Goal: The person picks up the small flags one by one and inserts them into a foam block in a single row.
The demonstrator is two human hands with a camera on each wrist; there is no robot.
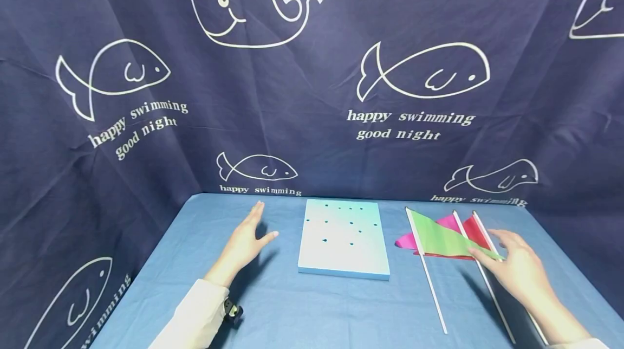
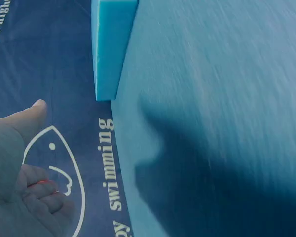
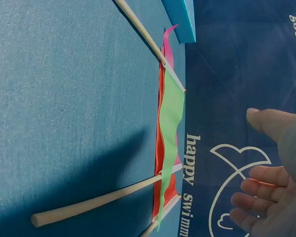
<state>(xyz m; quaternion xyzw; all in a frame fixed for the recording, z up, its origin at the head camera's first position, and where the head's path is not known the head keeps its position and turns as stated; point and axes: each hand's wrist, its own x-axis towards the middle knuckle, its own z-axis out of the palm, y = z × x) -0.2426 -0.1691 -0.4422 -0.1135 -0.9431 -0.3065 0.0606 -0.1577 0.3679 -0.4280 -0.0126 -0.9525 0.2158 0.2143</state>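
My left hand (image 1: pixel 246 238) hovers above the cloth to the left of a light blue foam board (image 1: pixel 336 254), fingers extended and holding nothing. Several small holes dot the board's top. On the right, my right hand (image 1: pixel 521 265) is held over three small pennant flags, its fingers loose. A green flag (image 1: pixel 439 235) lies uppermost, with a pink flag (image 1: pixel 448 223) and a red flag (image 1: pixel 475 230) partly hidden beneath it. In the right wrist view, the right hand (image 3: pixel 271 182) is apart from the green flag (image 3: pixel 171 111), with nothing in its grasp.
Blue cloth (image 1: pixel 273 305) covers the table. The flags' pale sticks (image 1: pixel 434 295) point toward the near edge. Behind the table hangs a dark blue curtain (image 1: pixel 312 105) printed with white fish and lettering. A dark band (image 1: pixel 233 310) sits at the left wrist.
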